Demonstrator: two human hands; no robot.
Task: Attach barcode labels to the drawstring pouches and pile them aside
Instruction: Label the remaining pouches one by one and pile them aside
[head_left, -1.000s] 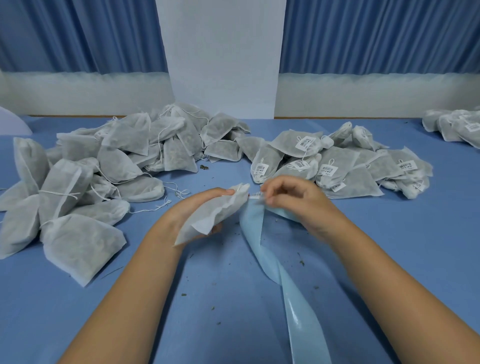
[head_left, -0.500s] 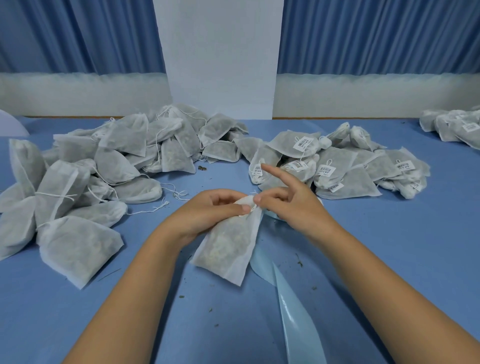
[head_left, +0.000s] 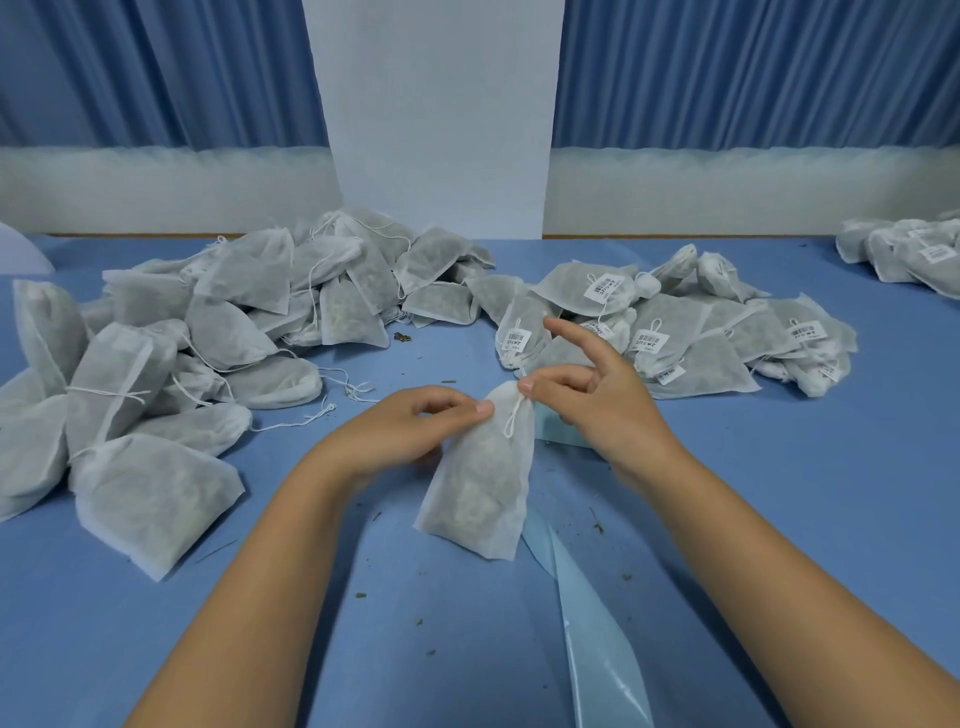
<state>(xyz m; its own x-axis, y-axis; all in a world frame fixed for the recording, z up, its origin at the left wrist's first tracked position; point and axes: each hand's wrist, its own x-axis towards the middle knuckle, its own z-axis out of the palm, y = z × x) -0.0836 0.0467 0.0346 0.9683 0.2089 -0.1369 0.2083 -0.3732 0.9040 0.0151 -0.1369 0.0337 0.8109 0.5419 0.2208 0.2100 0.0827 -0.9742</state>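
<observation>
While pinching the pouch (head_left: 475, 478) at its neck with left hand (head_left: 405, 431) and right hand (head_left: 608, 410), holds it lengthwise toward the body, labelled pile (head_left: 691, 358) just beyond the right.

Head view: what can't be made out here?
Print on the labelled pile: too small to read.
Any label on the held pouch: its neck is covered by the left hand and right hand.
Backing strip: top behind the pouch, bottom cut by the frame edge.
Far-right pile: cut by the right edge.

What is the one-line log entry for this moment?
left hand: holds pouch top | right hand: pinches drawstring | pouch: unlabelled on visible face
</observation>
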